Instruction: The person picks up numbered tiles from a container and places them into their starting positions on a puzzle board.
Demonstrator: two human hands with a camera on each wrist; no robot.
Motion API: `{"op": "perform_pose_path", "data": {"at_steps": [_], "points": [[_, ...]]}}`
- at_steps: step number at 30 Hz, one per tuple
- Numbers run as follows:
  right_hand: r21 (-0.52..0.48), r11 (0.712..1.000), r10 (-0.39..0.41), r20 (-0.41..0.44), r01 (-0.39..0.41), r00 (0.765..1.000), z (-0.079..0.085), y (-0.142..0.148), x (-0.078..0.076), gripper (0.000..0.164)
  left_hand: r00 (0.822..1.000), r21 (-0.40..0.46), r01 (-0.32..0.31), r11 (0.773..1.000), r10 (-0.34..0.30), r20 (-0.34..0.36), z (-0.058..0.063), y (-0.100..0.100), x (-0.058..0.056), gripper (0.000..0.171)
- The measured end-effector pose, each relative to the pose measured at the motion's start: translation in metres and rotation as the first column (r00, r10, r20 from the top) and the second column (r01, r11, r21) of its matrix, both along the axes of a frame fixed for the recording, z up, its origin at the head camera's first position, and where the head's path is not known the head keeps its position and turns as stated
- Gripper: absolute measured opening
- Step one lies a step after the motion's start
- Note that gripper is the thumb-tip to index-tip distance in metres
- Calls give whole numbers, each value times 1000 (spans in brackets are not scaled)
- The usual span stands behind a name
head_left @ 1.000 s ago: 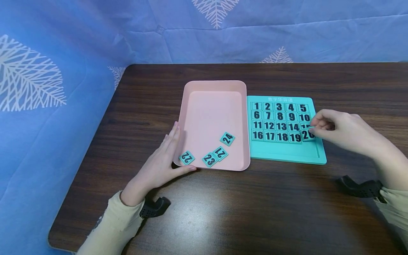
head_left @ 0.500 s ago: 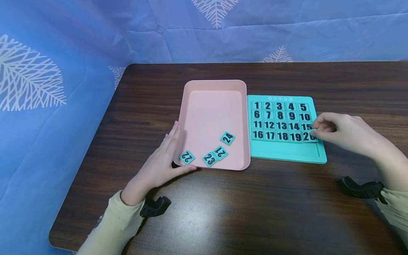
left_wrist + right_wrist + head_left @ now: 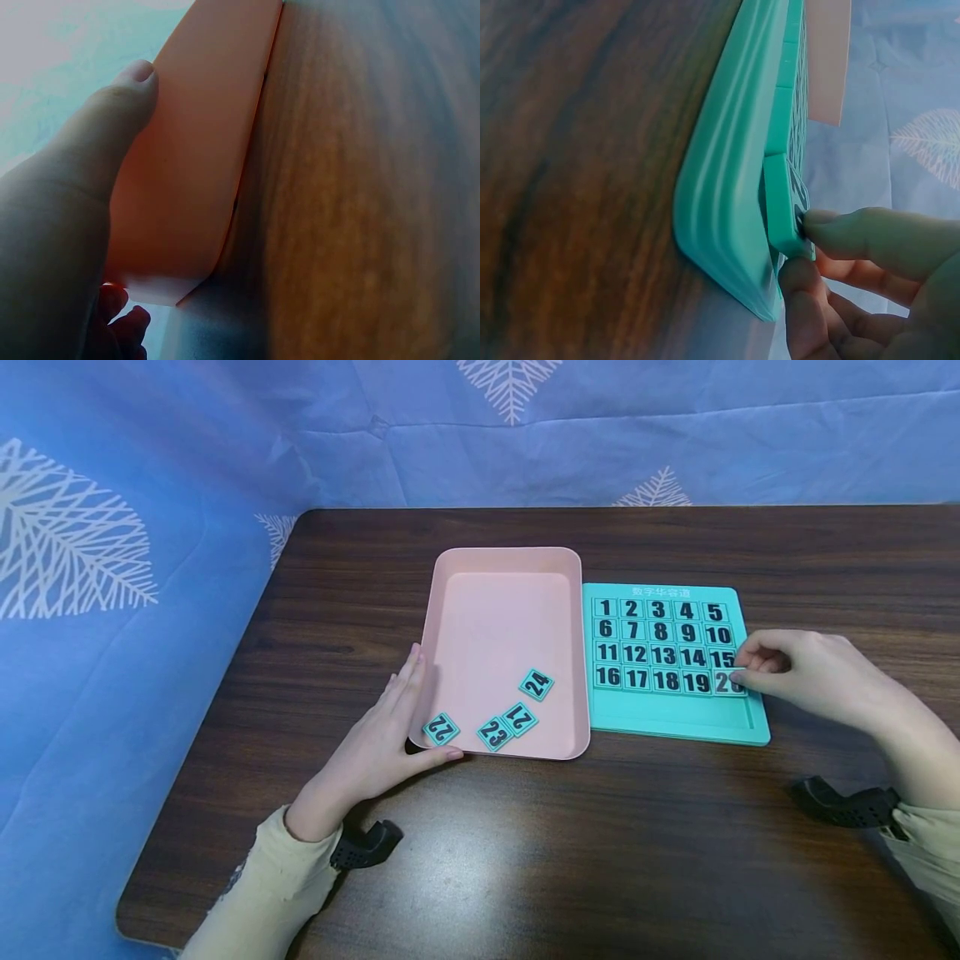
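My right hand pinches the number 20 tile between thumb and fingers at the right end of the fourth row. In the right wrist view that tile stands tilted, its near end raised above the teal puzzle board. Rows of tiles from 1 to 19 lie on the board. My left hand rests against the lower left corner of the pink tray, fingers straight along its side and thumb at the front rim. Inside the tray lie tiles 22, 23, 21 and 24.
Tray and board stand side by side on a dark wooden table. A blue cloth with white leaf prints hangs behind and left of the table. A black wrist strap sits on my left arm.
My right hand has brought the number 20 tile down and slightly right, lining it up beside tile 19. Tile 15 has come into view. My left hand stays put.
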State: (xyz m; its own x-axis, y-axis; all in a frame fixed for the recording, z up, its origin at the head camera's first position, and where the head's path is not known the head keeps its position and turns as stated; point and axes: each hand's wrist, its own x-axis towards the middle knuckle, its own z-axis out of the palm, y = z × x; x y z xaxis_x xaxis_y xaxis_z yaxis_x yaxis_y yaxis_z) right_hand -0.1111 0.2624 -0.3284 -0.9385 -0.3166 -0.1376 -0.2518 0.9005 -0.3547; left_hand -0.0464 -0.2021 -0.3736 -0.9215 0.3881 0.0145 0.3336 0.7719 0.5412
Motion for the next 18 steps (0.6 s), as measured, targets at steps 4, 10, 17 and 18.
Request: {"op": "perform_pose_path", "data": {"at_steps": [4, 10, 17, 18], "points": [[-15, 1000, 23, 4, -23, 1000, -1, 2, 0, 8, 1000, 1, 3, 1000, -3, -1, 0, 0, 0, 112], [-14, 1000, 24, 3, -24, 1000, -2, 4, 0, 7, 1000, -1, 7, 1000, -7, -8, -1, -1, 0, 112], [10, 999, 40, -4, -40, 999, -2, 1, -1, 8, 1000, -4, 7, 1000, -7, -10, 0, 0, 0, 113], [10, 999, 46, -6, -46, 999, -2, 1, -1, 8, 1000, -4, 5, 1000, -5, -8, 0, 0, 0, 113]]}}
